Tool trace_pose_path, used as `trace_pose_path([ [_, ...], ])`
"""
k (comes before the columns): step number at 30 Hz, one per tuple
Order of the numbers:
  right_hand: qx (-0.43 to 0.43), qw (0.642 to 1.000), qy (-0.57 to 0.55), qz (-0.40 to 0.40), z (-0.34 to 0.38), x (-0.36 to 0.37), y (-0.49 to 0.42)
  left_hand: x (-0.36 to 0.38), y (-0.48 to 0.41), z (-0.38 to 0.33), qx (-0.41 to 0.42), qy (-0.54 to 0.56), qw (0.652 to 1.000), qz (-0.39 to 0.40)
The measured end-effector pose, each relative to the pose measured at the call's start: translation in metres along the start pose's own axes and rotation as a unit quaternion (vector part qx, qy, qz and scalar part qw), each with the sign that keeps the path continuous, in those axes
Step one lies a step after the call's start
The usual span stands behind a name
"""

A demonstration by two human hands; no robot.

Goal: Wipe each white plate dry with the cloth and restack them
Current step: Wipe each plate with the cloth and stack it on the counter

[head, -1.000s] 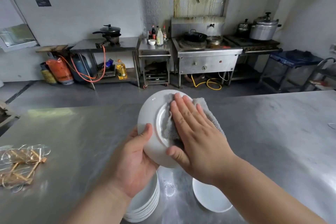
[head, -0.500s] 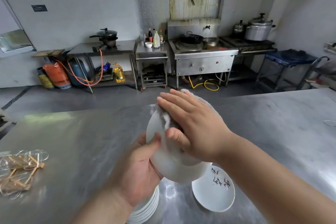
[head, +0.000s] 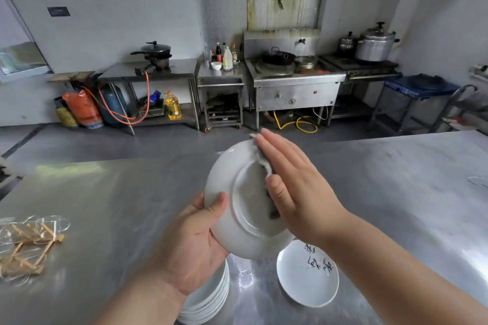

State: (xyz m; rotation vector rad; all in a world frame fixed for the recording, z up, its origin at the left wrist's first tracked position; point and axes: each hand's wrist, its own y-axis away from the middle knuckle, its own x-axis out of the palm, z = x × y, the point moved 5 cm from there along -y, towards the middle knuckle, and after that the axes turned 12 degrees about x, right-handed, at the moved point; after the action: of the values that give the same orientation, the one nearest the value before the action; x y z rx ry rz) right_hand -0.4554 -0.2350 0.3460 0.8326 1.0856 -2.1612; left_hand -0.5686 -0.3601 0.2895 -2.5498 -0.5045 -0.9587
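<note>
One white plate point(head: 245, 199) is in hand, held tilted above the steel bench point(head: 105, 206), with its underside and foot ring turned toward me. Left hand point(head: 190, 240) grips it at the lower left rim — thumb across the near face, the other fingers behind the plate and out of sight. Right hand point(head: 295, 187) lies flat, fingers point(head: 274, 150) straight and together, pressing the grey cloth point(head: 260, 163) against the right half of the underside.

Judgement on the step: the underside is being dried. To do it well, the palm should lie flat so the cloth bears evenly. The cloth should be worked into the groove beside the foot ring, where water is apt to sit. The plate should be turned in the left hand so the patch under the thumb is wiped too. The rim grip must be firm — a damp, tilted plate could slip onto the stack of plates point(head: 211, 295) just below.

Limits of view: my right hand covers most of the cloth, and only a frayed edge shows. Whether the plate's far face is dry, I cannot tell. The stack is partly behind my left wrist and cut off at the lower edge, so no count is possible. A separate marked plate point(head: 307, 277) lies flat on the bench, near the stack on its right and partly under my right forearm; its dark marks are not legible.
</note>
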Motion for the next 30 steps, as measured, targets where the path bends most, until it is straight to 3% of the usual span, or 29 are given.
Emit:
trace_pose_path([
  [2,0.109,0.992,-0.06,-0.009,-0.012,0.015,0.021,-0.005,0.0,0.001,0.011,0.02,1.0,-0.002],
  [4,0.16,0.986,-0.05,-0.003,-0.015,0.034,0.04,-0.01,0.001,0.005,0.004,0.015,1.0,-0.011],
  [8,0.083,0.996,0.023,0.029,-0.016,0.015,0.013,-0.012,0.0,0.011,-0.021,0.004,1.0,0.007],
  [10,0.059,0.998,-0.016,0.029,-0.019,-0.003,-0.005,-0.008,-0.003,0.006,-0.013,0.023,0.999,0.026],
  [14,0.164,0.978,-0.121,-0.053,-0.015,0.012,0.021,-0.005,-0.012,0.003,0.017,0.055,0.998,-0.002],
  [17,0.199,0.965,-0.156,-0.067,-0.004,0.043,0.055,-0.003,-0.011,0.014,0.021,0.057,0.998,-0.033],
  [20,0.257,0.945,-0.191,-0.068,-0.024,0.038,0.041,0.001,-0.006,0.025,0.004,0.044,0.999,-0.017],
  [23,0.255,0.941,-0.203,-0.09,-0.046,0.013,0.011,0.001,-0.002,0.031,-0.026,0.041,0.998,0.026],
  [27,0.213,0.969,-0.128,-0.007,-0.062,0.003,-0.013,-0.007,-0.003,0.029,-0.078,0.011,0.996,-0.046],
  [30,0.185,0.977,-0.098,0.053,-0.061,0.004,-0.016,-0.007,-0.006,0.022,-0.073,-0.021,0.995,-0.072],
])
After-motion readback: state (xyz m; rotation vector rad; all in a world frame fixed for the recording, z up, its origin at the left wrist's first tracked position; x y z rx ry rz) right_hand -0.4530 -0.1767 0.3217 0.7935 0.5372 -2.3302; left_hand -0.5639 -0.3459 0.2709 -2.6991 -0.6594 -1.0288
